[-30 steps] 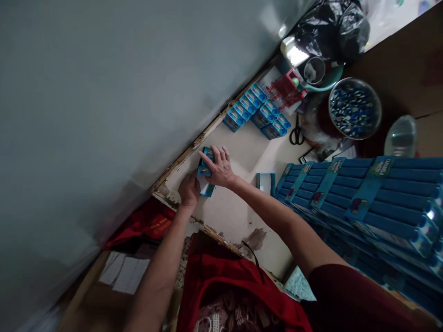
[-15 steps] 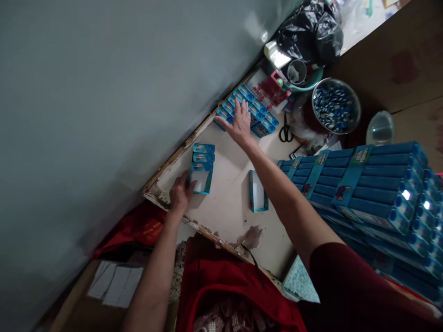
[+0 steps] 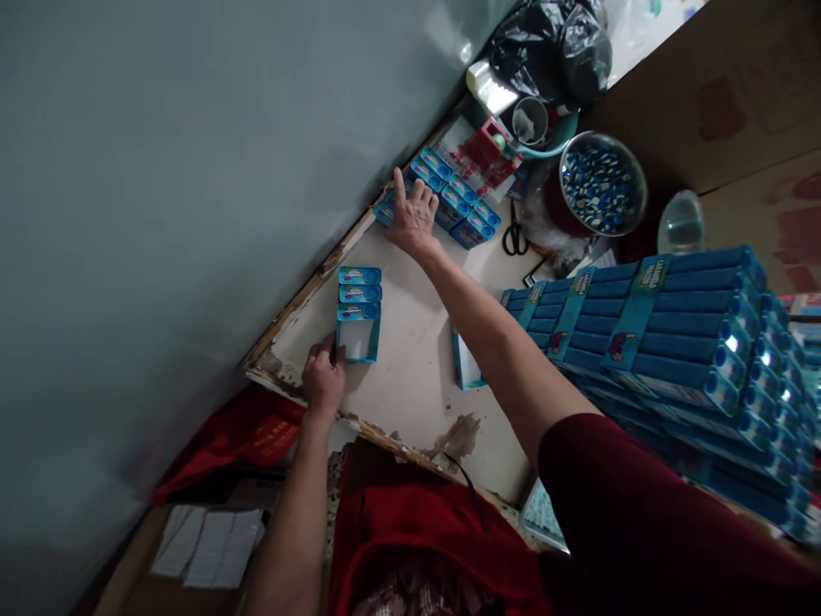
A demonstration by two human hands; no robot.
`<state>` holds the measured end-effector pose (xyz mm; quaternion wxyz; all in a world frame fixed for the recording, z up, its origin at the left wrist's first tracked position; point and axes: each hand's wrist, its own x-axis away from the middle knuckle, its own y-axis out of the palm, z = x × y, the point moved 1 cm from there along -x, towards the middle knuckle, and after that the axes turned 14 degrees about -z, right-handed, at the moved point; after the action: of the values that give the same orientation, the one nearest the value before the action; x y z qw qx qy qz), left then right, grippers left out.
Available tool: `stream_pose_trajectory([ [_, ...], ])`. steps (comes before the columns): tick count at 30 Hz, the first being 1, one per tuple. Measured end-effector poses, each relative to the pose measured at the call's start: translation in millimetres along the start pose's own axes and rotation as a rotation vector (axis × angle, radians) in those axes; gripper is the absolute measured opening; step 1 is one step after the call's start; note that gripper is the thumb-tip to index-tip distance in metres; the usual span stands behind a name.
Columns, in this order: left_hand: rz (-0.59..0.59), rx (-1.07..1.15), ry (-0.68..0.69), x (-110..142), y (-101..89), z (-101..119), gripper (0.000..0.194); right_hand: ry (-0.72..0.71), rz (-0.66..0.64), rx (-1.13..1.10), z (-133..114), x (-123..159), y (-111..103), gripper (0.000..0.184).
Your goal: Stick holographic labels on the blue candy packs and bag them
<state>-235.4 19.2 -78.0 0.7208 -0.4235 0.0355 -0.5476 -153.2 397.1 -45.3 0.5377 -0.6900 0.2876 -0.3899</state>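
A blue cardboard sleeve point(image 3: 377, 342), open at the top, lies on the pale table with three small blue boxes point(image 3: 360, 293) lined up at its far end. My left hand point(image 3: 324, 376) pinches its near left corner, thumb against the wall. Farther along the wall side, my right hand point(image 3: 414, 218) reaches over a cluster of small blue boxes point(image 3: 473, 229). One digit points toward the wall and the other fingers bend down onto the boxes; their tips are partly hidden. Another blue sleeve point(image 3: 467, 364) is partly covered by my right forearm.
Stacked blue packs point(image 3: 680, 325) rise at the right. Black scissors point(image 3: 514, 235), a metal bowl point(image 3: 634, 188) of small blue-and-white pieces and a red device point(image 3: 486, 150) stand toward the back. The grey wall point(image 3: 192, 171) borders the left; red cloth point(image 3: 416, 513) hangs at the near edge.
My right hand has shifted toward the wall-side end of the box cluster and its fingers have bent down. My left hand stays at the sleeve's corner. The view has moved slightly.
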Motion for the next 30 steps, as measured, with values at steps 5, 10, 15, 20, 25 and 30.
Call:
stream_pose_trajectory([
  [5, -0.006, 0.113, -0.053, 1, 5.4, -15, 0.040, -0.028, 0.027, -0.074, 16, 5, -8, 0.094],
  [10, -0.016, 0.400, -0.147, 12, 3.8, -33, 0.053, -0.024, 0.073, -0.214, 14, 150, -62, 0.099],
  [15, 0.001, 0.574, -0.132, 9, -1.7, -31, 0.049, -0.203, -0.163, -0.432, -10, 298, -86, 0.109],
  [20, -0.042, 0.753, -0.087, 3, -7.0, -29, 0.057, -0.381, -0.188, -0.341, -69, 319, -21, 0.092],
  [25, -0.136, 0.629, 0.118, 33, -4.3, -33, 0.084, -0.435, -0.268, -0.145, -87, 299, 44, 0.062],
  [30, -0.174, 0.293, 0.244, 57, 23.7, -14, 0.094, -0.377, -0.275, -0.103, -89, 298, 51, 0.070],
])
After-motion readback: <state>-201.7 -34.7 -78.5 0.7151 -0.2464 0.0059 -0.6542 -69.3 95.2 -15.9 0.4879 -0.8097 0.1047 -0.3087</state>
